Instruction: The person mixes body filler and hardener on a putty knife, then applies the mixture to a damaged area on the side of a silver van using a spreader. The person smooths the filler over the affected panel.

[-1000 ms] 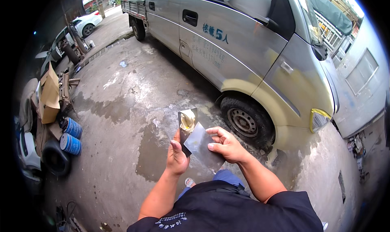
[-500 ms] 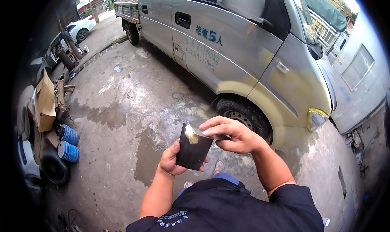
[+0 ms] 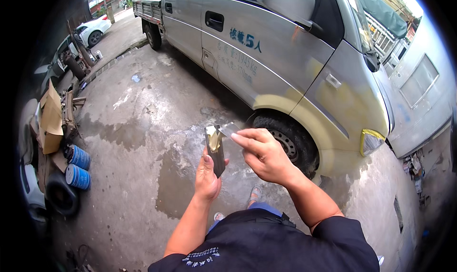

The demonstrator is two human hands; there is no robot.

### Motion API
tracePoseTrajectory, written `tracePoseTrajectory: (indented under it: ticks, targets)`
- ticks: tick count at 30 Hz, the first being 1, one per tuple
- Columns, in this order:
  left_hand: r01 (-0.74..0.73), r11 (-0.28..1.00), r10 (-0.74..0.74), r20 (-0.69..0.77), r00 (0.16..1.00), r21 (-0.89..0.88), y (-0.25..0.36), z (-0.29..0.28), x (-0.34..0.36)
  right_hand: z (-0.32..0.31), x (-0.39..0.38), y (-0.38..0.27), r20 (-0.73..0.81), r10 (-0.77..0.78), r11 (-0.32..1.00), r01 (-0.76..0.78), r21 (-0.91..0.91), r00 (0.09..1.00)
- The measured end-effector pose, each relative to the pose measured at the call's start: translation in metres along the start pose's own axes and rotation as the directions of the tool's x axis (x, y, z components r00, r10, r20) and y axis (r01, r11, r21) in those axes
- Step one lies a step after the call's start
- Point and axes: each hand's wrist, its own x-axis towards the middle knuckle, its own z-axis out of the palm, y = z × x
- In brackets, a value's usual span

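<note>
My left hand (image 3: 208, 180) is wrapped round a dark rectangular board (image 3: 217, 161), which is turned so that it looks narrow. A blob of pale yellowish paste (image 3: 214, 139) sticks to the board's upper end. In my right hand (image 3: 266, 155) is a thin, shiny putty spreader (image 3: 230, 128), pinched between fingers and thumb. Its blade reaches the top of the board beside the paste; whether they touch I cannot tell. Beyond my hands stands a silver pickup truck (image 3: 276, 67), with yellowish patches around its front wheel arch (image 3: 294, 104).
The front wheel (image 3: 285, 141) is just beyond my right hand. Yellow tape edges the headlight (image 3: 372, 141). At left are a blue bucket (image 3: 77, 177) beside another, a loose tyre (image 3: 62, 194) and a cardboard box (image 3: 51, 122). A pale panel (image 3: 423, 84) stands at right.
The board has turned from showing its broad face to a narrower view. My right hand has shifted left and slightly down, and the spreader's shiny blade now shows above the board.
</note>
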Motion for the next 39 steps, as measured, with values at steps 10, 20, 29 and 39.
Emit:
tracePoseTrajectory:
  ticks: [10, 20, 29, 39]
  targets:
    - [0.527, 0.77, -0.274, 0.56, 0.782, -0.359, 0.039, -0.023, 0.001, -0.026, 0.013, -0.004, 0.141, -0.297, 0.953, 0.284, 0.106, 0.945]
    - [0.487, 0.742, -0.173, 0.569, 0.804, -0.462, 0.04, -0.012, 0.0, -0.036, -0.015, 0.049, 0.124, -0.062, 0.964, 0.027, 0.266, 0.99]
    - [-0.067, 0.998, 0.061, 0.255, 0.965, 0.013, 0.007, 0.005, 0.001, 0.026, -0.054, 0.024, 0.521, 0.485, 0.068, -0.624, 0.779, 0.703]
    - [0.504, 0.826, -0.364, 0.446, 0.818, -0.251, 0.034, -0.02, 0.004, -0.033, -0.014, 0.032, 0.172, -0.051, 0.556, -0.115, 0.823, 0.984]
